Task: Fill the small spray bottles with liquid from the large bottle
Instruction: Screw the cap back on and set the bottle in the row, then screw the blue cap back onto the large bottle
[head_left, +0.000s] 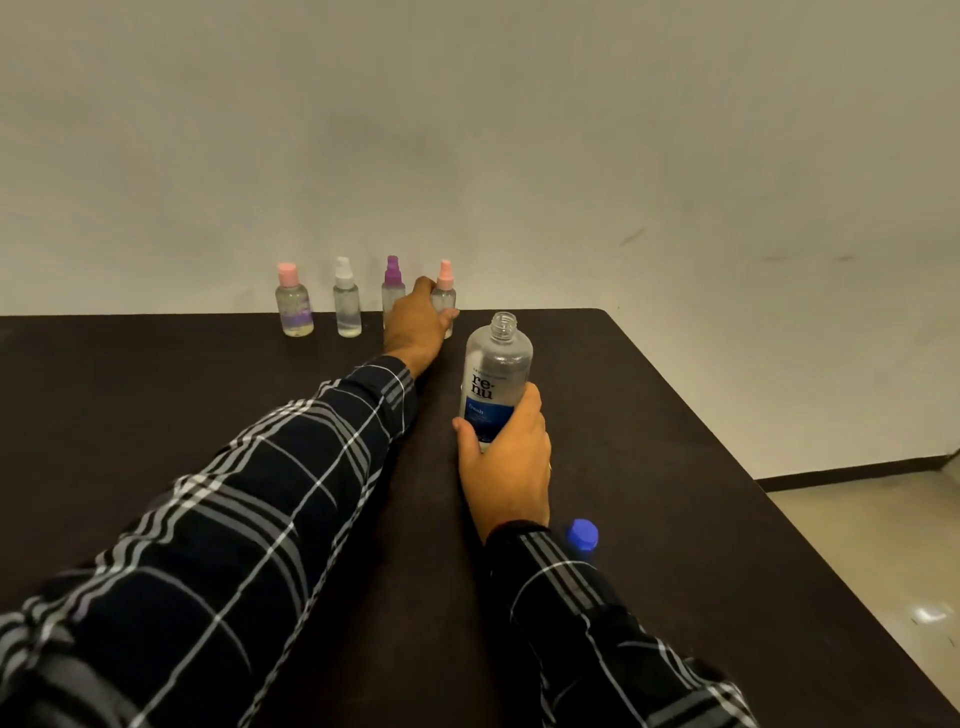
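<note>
My left hand (415, 325) reaches to the far edge of the dark table (701, 493), fingers curled round the pink-topped spray bottle (444, 297). One fingertip shows on the bottle's right side; the back of my hand covers its lower left. The bottle is upright, spray top on, last on the right of a row of four small bottles along the far edge by the wall (519, 130).

Rest of the row, left to right, all upright and apart from each other:
- pink-capped bottle (294, 306), clear with a purple patch on the front
- white-topped spray bottle (347, 304), clear
- purple-topped spray bottle (393, 286), just beside my left hand, lower part hidden behind it

How full each one is I can't tell.

My right hand (506, 462) grips the large bottle (496, 369) low down, thumb on the left, fingers wrapped round the right side. It sits nearer to me and a bit right of the row. Its neck is open with no cap, it's roughly upright with a slight lean, and it has a clear body with a "re-nu fresh" label, blue on the lower half. My hand hides the base, so I can't tell if it rests on the table.

A blue cap (582, 535) lies on the table just right of my right wrist, partly under the plaid sleeve (571, 597). Light floor (883, 545) shows past the table's right edge.
</note>
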